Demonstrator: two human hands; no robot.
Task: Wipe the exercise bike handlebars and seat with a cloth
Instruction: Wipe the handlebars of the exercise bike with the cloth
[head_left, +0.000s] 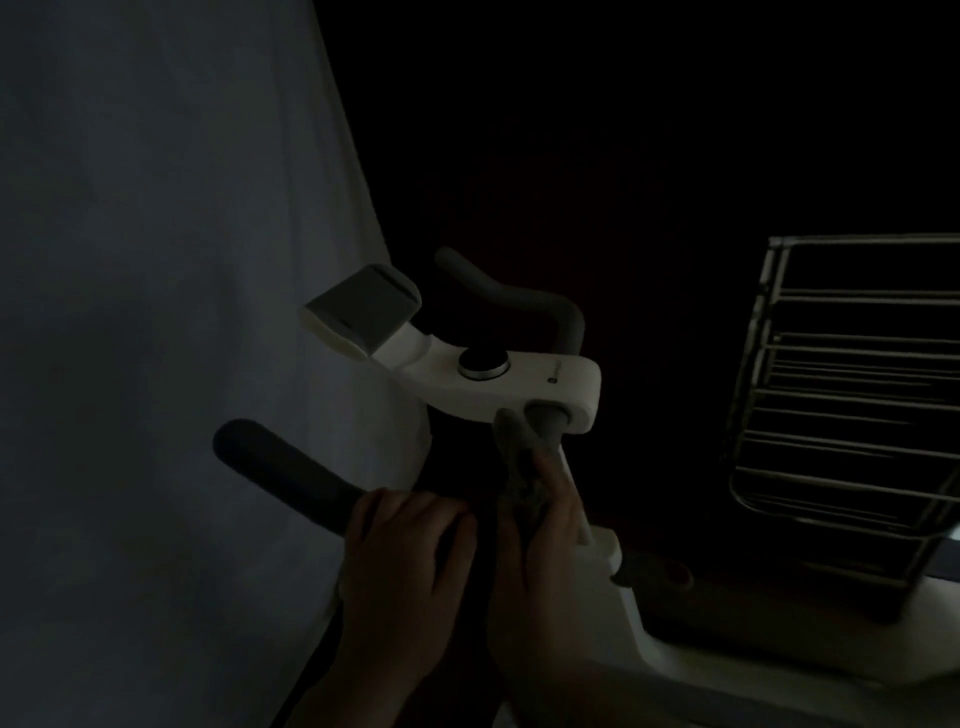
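- Cloth (524, 467): crumpled, grey, dim at lower centre of the frame, pinched by the right hand (540, 545) against the dark padded handlebar (543, 431) stem below the white console (498, 384).
- Left hand (405, 561): fingers curled round the near handlebar grip (280, 467).

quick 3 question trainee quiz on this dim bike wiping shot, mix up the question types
1. True or false: the left hand grips the near handlebar.
2. Which hand holds the cloth against the grey bar below the white console? A) left B) right C) neither
3. Fill in: the black round knob sits on top of the white ____.

Key
1. True. Its fingers curl over the dark grip.
2. B. The right hand grips the cloth at the bar just under the console.
3. Console. The far handlebar curves behind it, and a metal wire rack stands to the right.
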